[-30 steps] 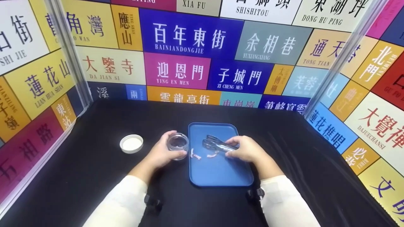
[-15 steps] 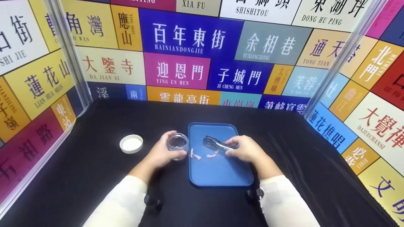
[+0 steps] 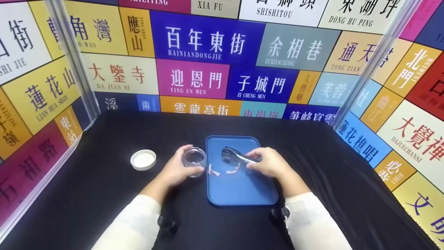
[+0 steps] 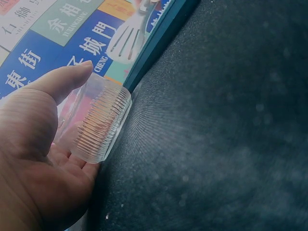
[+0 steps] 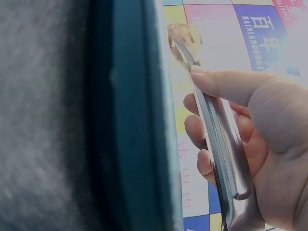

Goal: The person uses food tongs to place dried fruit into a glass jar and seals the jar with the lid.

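Both hands are at work: the left hand [image 3: 178,169] curls its thumb and fingers part-way round the jar [image 4: 105,124], and the right hand [image 3: 272,164] grips the tongs [image 5: 220,139], its thumb along one arm and its fingers wrapped behind.

Clear and ridged, the jar sits just beside the left edge of the tray [image 3: 242,192], mouth up. It looks light and fairly stiff; smooth near the rim, it may slip, so the ribbed wall should give the surest hold. The tongs look like thin, springy metal, slick when polished, best held mid-arm as they are here. Their slotted heads hang over the tray, just beyond the right-hand strip.

Pale strips [image 3: 231,172] lie on the left and middle of the tray; they seem soft, light and perhaps slippery, better pinched across the middle than by an end. Inside the jar a small pale fleck shows, but the view is too poor to say whether it is a piece or a glint.

Well left, the white lid [image 3: 143,159] rests on the black cloth [image 3: 189,222]. At the far side stands a wall of coloured signs [image 3: 194,38].
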A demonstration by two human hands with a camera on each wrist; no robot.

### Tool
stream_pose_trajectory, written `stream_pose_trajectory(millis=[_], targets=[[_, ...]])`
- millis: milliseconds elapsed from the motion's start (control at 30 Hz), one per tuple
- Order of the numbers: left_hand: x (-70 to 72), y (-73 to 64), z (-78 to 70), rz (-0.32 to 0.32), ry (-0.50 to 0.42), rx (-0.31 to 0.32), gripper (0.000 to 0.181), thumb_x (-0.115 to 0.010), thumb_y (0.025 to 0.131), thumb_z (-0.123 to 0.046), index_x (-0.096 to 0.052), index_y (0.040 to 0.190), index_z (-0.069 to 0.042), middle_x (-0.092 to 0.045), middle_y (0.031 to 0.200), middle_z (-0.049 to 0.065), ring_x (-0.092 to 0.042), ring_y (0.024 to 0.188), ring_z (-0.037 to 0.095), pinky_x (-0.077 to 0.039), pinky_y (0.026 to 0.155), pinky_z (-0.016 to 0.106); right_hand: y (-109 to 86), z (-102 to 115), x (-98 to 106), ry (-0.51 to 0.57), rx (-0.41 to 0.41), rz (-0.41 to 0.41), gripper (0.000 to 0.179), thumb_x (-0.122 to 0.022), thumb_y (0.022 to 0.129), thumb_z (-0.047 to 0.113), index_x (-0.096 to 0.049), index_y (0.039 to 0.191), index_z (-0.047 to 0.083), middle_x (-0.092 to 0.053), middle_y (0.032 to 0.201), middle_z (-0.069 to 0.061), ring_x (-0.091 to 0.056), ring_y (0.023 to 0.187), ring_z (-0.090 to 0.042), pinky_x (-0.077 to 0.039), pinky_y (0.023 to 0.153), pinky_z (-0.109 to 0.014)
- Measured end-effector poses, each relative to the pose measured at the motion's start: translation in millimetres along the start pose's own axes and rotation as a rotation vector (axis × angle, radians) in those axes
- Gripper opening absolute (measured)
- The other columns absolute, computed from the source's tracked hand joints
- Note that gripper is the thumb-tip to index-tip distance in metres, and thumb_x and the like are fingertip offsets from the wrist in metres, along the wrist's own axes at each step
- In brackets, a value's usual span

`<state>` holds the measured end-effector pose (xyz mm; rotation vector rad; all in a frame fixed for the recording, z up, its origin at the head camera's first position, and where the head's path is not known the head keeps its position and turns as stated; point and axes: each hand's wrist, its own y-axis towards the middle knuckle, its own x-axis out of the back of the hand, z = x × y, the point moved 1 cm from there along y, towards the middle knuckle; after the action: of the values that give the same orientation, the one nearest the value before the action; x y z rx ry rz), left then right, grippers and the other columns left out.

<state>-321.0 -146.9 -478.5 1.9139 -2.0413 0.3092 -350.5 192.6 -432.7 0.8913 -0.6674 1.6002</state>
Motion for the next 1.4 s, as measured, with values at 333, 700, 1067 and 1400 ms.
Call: stream_pose_trajectory(millis=[333,700,1067,1400], targets=[[-1.2,-0.4,-0.4,0.004,-0.015,0.000,0.097,-0.094,0.081,-0.032,-0.041,0.161,-0.019,-0.057,0.157,0.012,-0.057,0.144,0.034,-0.040,0.126,0.057,-2.1,3.3,2.8,0.032,-0.009,-0.011,0.035,-0.088,0.088,0.025,-0.080,0.122,0.020,-0.078,0.110,-0.004,-0.069,0.093,-0.022,-0.060,0.077,-0.036],[-1.3,-0.1,-2.2,0.006,-0.025,-0.008,0.096,-0.095,0.080,-0.029,-0.043,0.160,-0.018,-0.058,0.156,0.013,-0.056,0.144,0.035,-0.039,0.126,0.056,-4.1,9.0,5.6,0.034,0.012,-0.035,0.034,-0.088,0.088,0.025,-0.081,0.121,0.020,-0.079,0.111,-0.003,-0.068,0.096,-0.021,-0.058,0.085,-0.038],[-0.6,-0.6,0.6,0.003,-0.031,-0.008,0.097,-0.095,0.081,-0.031,-0.041,0.160,-0.017,-0.056,0.158,0.014,-0.055,0.145,0.035,-0.038,0.127,0.058,-5.8,19.1,7.1,0.024,0.006,-0.029,0.035,-0.088,0.089,0.028,-0.080,0.122,0.024,-0.078,0.115,-0.002,-0.067,0.100,-0.024,-0.058,0.088,-0.041],[-1.2,-0.7,-0.3,0.003,-0.029,-0.006,0.097,-0.095,0.081,-0.030,-0.041,0.161,-0.017,-0.055,0.158,0.013,-0.054,0.146,0.035,-0.038,0.127,0.057,-13.3,34.9,7.2,0.032,0.054,-0.049,0.034,-0.086,0.090,0.028,-0.080,0.123,0.024,-0.079,0.120,-0.002,-0.068,0.107,-0.025,-0.059,0.093,-0.045]])
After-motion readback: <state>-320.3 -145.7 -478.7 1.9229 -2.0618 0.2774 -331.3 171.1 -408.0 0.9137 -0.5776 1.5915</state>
